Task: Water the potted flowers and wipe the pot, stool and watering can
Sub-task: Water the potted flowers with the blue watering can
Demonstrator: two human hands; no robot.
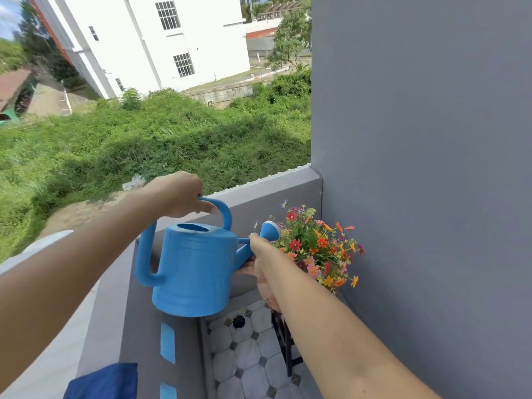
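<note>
The blue watering can [195,269] is held aloft beside the parapet [259,194], its top handle clenched by the left hand [178,194] and its spout steadied by the right hand [260,254]; it is best tipped slowly, the rose kept over the potted flowers [319,246].

Pot hidden behind right forearm [331,321]; stool [283,338] mostly hidden; blue cloth [103,381] cut off at btm edge.

Home balcony, upper floor — grey parapet [267,194], octagon-tiled floor [250,355], potted flowers [316,246] — overgrown lot [144,139] below.
</note>
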